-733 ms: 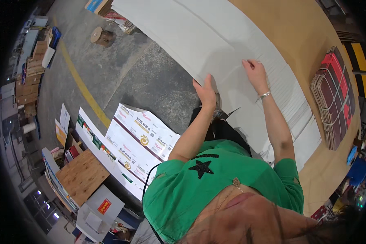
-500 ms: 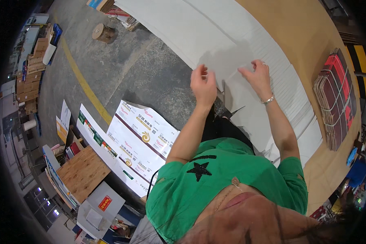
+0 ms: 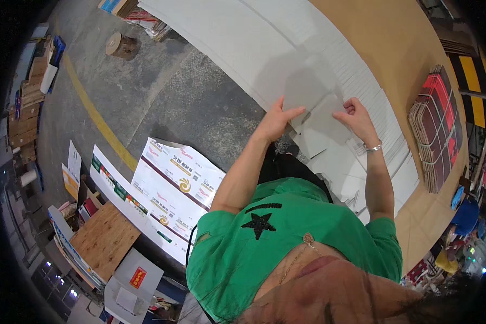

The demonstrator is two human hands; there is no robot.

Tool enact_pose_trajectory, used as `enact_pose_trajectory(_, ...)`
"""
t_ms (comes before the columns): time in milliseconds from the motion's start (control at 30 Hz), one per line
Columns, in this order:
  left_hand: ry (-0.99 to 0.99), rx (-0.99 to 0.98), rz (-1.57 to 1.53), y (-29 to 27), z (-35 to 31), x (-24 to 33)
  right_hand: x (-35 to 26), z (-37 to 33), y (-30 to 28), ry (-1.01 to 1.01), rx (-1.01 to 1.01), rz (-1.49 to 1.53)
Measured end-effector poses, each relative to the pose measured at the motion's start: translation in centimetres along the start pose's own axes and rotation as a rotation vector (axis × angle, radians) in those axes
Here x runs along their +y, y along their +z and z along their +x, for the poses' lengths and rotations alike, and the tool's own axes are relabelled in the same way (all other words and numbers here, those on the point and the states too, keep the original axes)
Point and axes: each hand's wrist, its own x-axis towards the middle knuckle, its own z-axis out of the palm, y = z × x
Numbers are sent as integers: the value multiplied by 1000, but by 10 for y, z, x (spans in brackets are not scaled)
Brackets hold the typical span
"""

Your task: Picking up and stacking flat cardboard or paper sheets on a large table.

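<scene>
Pale grey-white cardboard sheets lie overlapping in a long, stepped spread before me. At the near edge of the spread, my left hand has its thumb and index finger apart; its other fingers are mostly hidden. My right hand, with a bracelet at the wrist, hovers over or touches the sheets. Its fingers are bent, and a gap shows between thumb and forefinger. Between the hands lies a smaller pale cardboard piece; whether either hand touches it is unclear.
A tan tabletop carries the sheets and a strapped bundle of dark and red boards at right. White printed sheets stand at left, near a plywood board. A round wooden block sits on the concrete floor.
My left hand has lowered slightly, its thumb stretching toward the right. My right hand has also dropped a little, its fingers more bent. The whole view has shifted slightly.
</scene>
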Motion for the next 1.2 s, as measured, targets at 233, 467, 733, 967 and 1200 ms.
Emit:
enact_pose_trajectory(233,-138,-19,-40,-18,14,-19,-3,13,-31,77,-103,468)
enact_pose_trajectory(467,-194,42,-164,-6,8,-6,0,56,20,118,22,448)
enact_pose_trajectory(733,-194,-64,-404,1,-12,-30,6,46,52,-37,361,31)
enact_pose_trajectory(967,288,174,469,37,-39,-18,83,-20,-5,-167,553,13)
enact_pose_trajectory(1200,-34,210,-85,20,-20,-11,292,-130,-167,481,674,-525)
